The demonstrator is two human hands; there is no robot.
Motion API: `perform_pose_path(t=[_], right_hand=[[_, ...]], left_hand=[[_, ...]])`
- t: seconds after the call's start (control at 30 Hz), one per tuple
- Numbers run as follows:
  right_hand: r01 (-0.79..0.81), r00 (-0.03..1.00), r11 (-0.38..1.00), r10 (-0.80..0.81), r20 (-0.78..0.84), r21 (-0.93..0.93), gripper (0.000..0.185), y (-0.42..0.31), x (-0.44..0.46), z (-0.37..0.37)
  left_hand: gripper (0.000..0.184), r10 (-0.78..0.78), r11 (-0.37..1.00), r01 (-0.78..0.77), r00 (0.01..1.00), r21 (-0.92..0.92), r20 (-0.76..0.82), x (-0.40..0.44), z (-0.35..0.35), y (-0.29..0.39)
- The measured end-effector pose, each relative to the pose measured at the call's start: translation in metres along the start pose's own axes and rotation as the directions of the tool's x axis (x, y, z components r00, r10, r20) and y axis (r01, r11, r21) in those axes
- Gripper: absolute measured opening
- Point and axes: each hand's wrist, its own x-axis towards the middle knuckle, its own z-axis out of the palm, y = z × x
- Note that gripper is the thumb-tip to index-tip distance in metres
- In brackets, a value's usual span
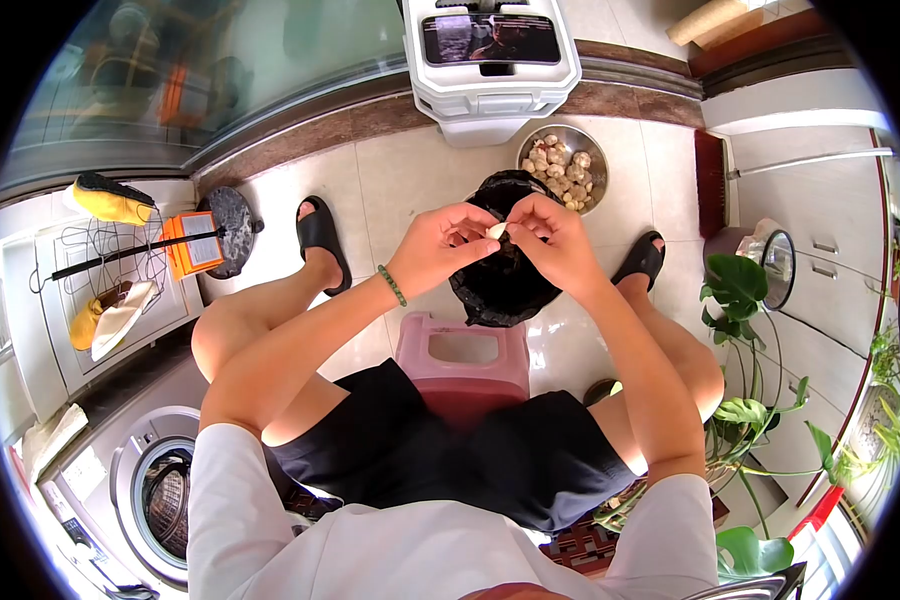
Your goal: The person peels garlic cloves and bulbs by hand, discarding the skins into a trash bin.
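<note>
A pale garlic clove [497, 230] is held between the fingertips of my left hand [436, 243], which has a green beaded bracelet at its wrist. My right hand [557, 238] meets it from the other side, thumb and fingers pinched together at the clove's edge. Both hands are over a bin lined with a black bag [500, 295]; its contents are too dark to make out. Just beyond the right hand, a metal bowl [598, 172] on the floor holds several garlic bulbs [560, 168].
A pink plastic stool [460, 352] stands between my knees. Past the bin is a white container [495, 85] with a phone [492, 40] on top. A washing machine [155, 490] is at lower left, a wire rack [120, 250] above it, and leafy plants [740, 290] on the right.
</note>
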Motion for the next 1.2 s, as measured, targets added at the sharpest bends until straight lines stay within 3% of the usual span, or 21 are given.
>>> perform_pose_path(t=[0.1,0.17,0.2,0.27,0.37,0.5,0.57,0.67,0.77,0.97,1.07,1.2], right_hand=[[-0.044,0.999,0.998,0.044,0.000,-0.054,0.010,-0.007,-0.001,0.000],[0.178,0.980,0.967,-0.191,-0.058,-0.182,0.012,-0.017,-0.003,0.004],[0.177,0.980,0.967,-0.191,-0.059,-0.182,0.012,-0.023,-0.003,0.005],[0.356,0.932,0.900,-0.361,0.028,-0.253,0.012,-0.032,-0.005,0.004],[0.331,0.943,0.906,-0.329,0.053,-0.263,0.013,-0.031,-0.008,0.002],[0.260,0.965,0.957,-0.256,0.052,-0.125,0.011,-0.026,-0.009,0.000],[0.176,0.984,0.984,-0.176,-0.001,0.015,0.009,-0.025,-0.011,0.002],[0.081,0.996,0.996,-0.082,0.043,0.039,0.007,-0.027,-0.014,0.003],[0.121,0.992,0.992,-0.122,0.040,0.023,0.008,-0.028,-0.016,0.004],[0.208,0.977,0.978,-0.209,-0.045,-0.022,0.011,-0.041,-0.020,0.001],[0.296,0.955,0.955,-0.296,-0.025,-0.016,0.013,-0.048,-0.021,-0.001],[0.292,0.956,0.956,-0.292,0.039,-0.007,0.015,-0.058,-0.025,-0.001]], left_hand=[[0.027,0.040,0.991,-0.040,0.999,0.129,-0.002,0.000,0.001,0.004],[0.024,0.120,0.967,-0.114,0.993,0.229,-0.011,0.000,0.003,0.005],[0.024,0.120,0.967,-0.114,0.993,0.229,-0.010,0.001,0.003,0.003],[0.021,0.167,0.965,-0.159,0.986,0.207,-0.021,0.004,0.002,-0.003],[0.021,0.185,0.927,-0.174,0.983,0.332,0.000,0.006,0.001,-0.001],[0.021,0.216,0.945,-0.202,0.976,0.258,-0.028,0.008,0.008,0.003],[0.017,0.151,0.968,-0.146,0.988,0.202,-0.013,0.005,0.010,0.009],[0.016,0.089,0.972,-0.082,0.996,0.220,-0.022,0.004,0.006,0.003],[0.016,0.084,0.986,-0.080,0.996,0.149,-0.016,-0.001,0.011,0.012],[0.022,0.172,0.968,-0.175,0.985,0.179,0.034,-0.008,0.015,0.025],[0.023,0.168,0.972,-0.169,0.986,0.162,0.019,-0.010,0.019,0.037],[0.028,0.150,0.983,-0.148,0.989,0.111,-0.011,-0.008,0.014,0.033]])
